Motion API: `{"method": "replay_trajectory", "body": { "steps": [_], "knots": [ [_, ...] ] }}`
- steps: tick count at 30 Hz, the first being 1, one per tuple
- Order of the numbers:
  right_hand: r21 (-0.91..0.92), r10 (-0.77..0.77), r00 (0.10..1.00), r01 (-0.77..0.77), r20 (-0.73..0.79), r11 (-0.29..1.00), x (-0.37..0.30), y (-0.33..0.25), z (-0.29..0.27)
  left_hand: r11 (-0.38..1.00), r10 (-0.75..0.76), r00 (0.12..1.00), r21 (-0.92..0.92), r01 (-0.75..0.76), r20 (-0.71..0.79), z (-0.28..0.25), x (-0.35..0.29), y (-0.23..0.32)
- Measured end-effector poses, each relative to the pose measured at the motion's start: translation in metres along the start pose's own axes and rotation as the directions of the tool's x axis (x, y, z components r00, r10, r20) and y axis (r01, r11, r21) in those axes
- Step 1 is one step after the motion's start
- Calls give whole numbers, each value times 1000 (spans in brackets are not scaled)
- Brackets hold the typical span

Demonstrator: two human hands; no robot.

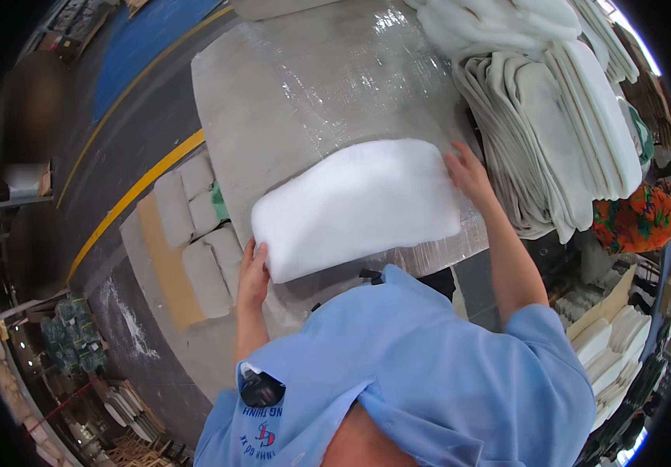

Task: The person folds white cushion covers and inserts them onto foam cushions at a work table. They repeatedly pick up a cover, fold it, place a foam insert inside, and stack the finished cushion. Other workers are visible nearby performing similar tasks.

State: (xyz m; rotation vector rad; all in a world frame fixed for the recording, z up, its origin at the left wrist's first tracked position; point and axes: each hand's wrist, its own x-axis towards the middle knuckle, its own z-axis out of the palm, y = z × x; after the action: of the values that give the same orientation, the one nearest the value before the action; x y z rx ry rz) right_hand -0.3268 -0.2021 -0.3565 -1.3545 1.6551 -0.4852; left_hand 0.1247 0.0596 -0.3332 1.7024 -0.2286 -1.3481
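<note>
A thick white wadding pad, soft and roughly rectangular with rounded corners, lies across the near part of a plastic-covered table in front of me. At its lower left corner, my left hand grips the edge, thumb and fingers closed about it. My right hand is at the pad's right end. Its fingers are stretched out and touch the edge, slightly blurred. The pad's underside is hidden.
Folded grey-white padding sheets are stacked on the right, with thick white wadding behind them. Grey cushion pieces lie on a lower surface at left. An orange patterned bundle sits far right. A yellow line crosses the floor.
</note>
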Motion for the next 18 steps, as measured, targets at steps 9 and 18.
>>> {"method": "replay_trajectory", "body": {
  "steps": [9,18],
  "knots": [
    [350,2,997,-30,80,936,-58,27,-40,987,163,976,-9,-163,142,50,-44,111],
    [638,34,985,-134,167,758,-94,26,-64,932,336,929,85,-352,157,126,-155,169]
  ]
}}
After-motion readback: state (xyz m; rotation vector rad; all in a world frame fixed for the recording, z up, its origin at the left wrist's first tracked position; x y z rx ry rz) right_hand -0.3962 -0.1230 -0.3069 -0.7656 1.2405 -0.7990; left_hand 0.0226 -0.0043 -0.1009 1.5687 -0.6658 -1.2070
